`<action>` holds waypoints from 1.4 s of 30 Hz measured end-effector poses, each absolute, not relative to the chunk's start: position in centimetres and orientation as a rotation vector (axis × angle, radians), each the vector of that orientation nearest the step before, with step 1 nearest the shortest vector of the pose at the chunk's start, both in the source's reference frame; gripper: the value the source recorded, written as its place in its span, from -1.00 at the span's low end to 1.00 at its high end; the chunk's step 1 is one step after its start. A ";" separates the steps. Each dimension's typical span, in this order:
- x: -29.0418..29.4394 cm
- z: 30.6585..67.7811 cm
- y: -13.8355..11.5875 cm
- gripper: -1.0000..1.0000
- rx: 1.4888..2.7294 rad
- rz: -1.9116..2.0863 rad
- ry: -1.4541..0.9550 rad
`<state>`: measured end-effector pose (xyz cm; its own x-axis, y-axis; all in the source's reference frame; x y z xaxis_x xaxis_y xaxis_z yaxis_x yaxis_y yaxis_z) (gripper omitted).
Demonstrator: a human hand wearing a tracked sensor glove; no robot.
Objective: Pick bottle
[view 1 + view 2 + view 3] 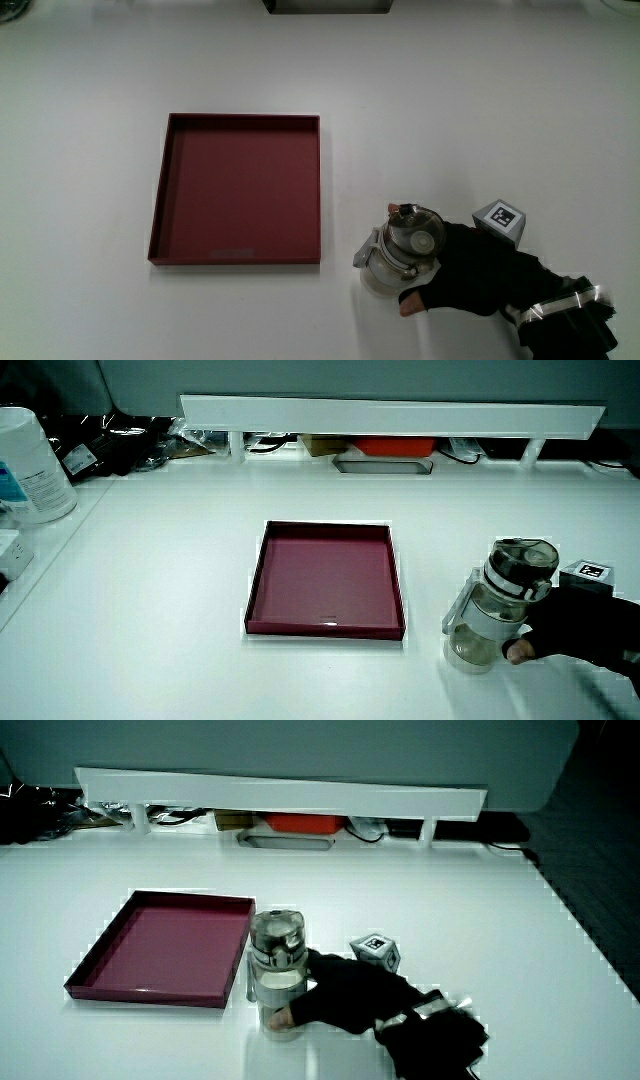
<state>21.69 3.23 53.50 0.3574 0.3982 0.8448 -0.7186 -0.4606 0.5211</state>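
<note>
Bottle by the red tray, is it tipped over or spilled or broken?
No. The bottle stands upright on the table beside the red tray, lid on, with no spill around it. The hand is wrapped around it. The tray sits flat and holds nothing. Nothing looks odd.

Count on the worktop point(480, 110)

One clear bottle point(403, 255), one dark red tray point(240, 190), one gloved hand point(478, 280), and one white tub point(30, 465).

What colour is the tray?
Dark red tray, clearest in the main view.
</note>
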 end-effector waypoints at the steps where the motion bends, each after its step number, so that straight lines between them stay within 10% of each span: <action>1: 21.5 53.4 3.3 0.00 1.557 1.345 -0.290; 28: 21.7 54.1 3.9 1.00 1.667 1.549 -0.288; 42: 18.7 50.4 0.4 1.00 1.810 1.506 -0.441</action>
<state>18.72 0.41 50.43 0.2559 0.1854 0.9488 -0.6680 -0.6755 0.3122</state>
